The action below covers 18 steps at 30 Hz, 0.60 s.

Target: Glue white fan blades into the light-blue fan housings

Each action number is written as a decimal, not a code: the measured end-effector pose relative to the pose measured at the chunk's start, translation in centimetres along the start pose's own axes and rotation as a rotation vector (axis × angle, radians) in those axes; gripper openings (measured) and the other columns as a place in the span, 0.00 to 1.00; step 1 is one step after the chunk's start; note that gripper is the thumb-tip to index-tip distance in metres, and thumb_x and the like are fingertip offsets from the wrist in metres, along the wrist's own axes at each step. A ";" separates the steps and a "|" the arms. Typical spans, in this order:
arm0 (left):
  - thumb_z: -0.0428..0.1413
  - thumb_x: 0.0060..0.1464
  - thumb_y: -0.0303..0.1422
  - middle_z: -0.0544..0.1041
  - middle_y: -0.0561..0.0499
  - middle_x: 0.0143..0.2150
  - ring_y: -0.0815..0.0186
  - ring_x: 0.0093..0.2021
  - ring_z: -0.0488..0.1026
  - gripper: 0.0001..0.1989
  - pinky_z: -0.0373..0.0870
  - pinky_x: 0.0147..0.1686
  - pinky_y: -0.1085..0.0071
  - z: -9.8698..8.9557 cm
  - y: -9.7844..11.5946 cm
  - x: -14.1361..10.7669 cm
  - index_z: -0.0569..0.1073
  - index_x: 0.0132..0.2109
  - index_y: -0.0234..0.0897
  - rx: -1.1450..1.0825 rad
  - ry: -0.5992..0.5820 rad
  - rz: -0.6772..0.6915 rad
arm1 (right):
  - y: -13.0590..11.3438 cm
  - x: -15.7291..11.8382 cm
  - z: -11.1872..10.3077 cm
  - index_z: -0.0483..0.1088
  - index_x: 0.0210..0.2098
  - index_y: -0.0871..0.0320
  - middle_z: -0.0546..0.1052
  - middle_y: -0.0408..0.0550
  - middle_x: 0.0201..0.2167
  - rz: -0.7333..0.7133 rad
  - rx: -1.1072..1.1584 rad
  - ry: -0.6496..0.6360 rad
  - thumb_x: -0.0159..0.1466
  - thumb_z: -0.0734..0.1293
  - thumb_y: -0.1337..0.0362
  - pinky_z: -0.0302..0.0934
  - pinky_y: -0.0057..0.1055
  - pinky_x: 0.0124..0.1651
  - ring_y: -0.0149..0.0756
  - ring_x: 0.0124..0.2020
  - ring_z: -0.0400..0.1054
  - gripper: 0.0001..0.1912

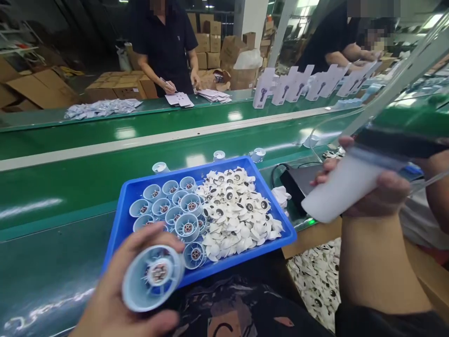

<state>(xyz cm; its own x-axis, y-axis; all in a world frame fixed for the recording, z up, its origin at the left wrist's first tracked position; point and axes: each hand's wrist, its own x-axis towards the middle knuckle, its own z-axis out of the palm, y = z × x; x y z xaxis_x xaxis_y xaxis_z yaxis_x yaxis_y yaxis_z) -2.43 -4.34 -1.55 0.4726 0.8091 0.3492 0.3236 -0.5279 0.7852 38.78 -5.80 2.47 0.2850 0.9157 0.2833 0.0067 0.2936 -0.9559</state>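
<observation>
My left hand (129, 281) grips a light-blue fan housing (153, 278), its open round end facing me with spokes and a copper-coloured motor core inside. A white bottle-like cylinder (342, 185), blurred by motion, is in my right hand (382, 192), raised at the right with the fingers wrapped round it; what it is exactly I cannot make out. Between my hands lies a blue tray (250, 252). Its left part holds several similar blue fan housings (161, 208), and its right part a heap of white fan blades (236, 217) with dark hubs.
Behind the tray, blue housings (258, 155) stand along a green conveyor belt (87, 180). A black box (293, 187) with a green light sits right of the tray, above a carton of white blades (315, 281). Across the belt, a person (164, 47) writes near white packaging boxes (263, 89).
</observation>
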 end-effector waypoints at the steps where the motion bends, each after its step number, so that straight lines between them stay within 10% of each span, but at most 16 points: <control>1: 0.62 0.50 0.55 0.79 0.48 0.44 0.53 0.41 0.80 0.38 0.81 0.40 0.56 1.2 0.8 1.0 0.60 0.65 0.54 -0.005 -0.068 0.031 | -1.0 0.1 2.0 0.65 0.47 0.48 0.69 0.41 0.30 0.111 0.138 -0.056 0.40 0.79 0.41 0.68 0.37 0.33 0.33 0.27 0.68 0.40; 8: 0.71 0.43 0.37 0.79 0.50 0.47 0.59 0.45 0.76 0.29 0.73 0.45 0.63 7.3 4.3 6.7 0.71 0.52 0.41 -0.007 -0.211 0.169 | -3.9 0.4 13.1 0.65 0.40 0.52 0.74 0.41 0.34 -0.093 0.522 -0.185 0.55 0.76 0.47 0.71 0.33 0.30 0.37 0.31 0.73 0.23; 18: 0.70 0.44 0.37 0.77 0.49 0.43 0.62 0.39 0.73 0.23 0.69 0.38 0.67 8.2 5.1 6.3 0.73 0.45 0.37 -0.082 -0.193 0.117 | -5.0 -0.1 13.0 0.58 0.39 0.51 0.75 0.41 0.37 0.013 0.259 -0.199 0.50 0.78 0.43 0.73 0.34 0.32 0.41 0.34 0.74 0.32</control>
<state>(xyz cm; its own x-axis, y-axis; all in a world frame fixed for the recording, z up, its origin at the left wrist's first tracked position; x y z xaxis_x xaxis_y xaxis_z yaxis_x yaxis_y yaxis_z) 8.91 -4.02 0.53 0.6533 0.6750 0.3428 0.1930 -0.5863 0.7868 26.23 -3.82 8.20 0.0906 0.9479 0.3055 -0.2470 0.3186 -0.9151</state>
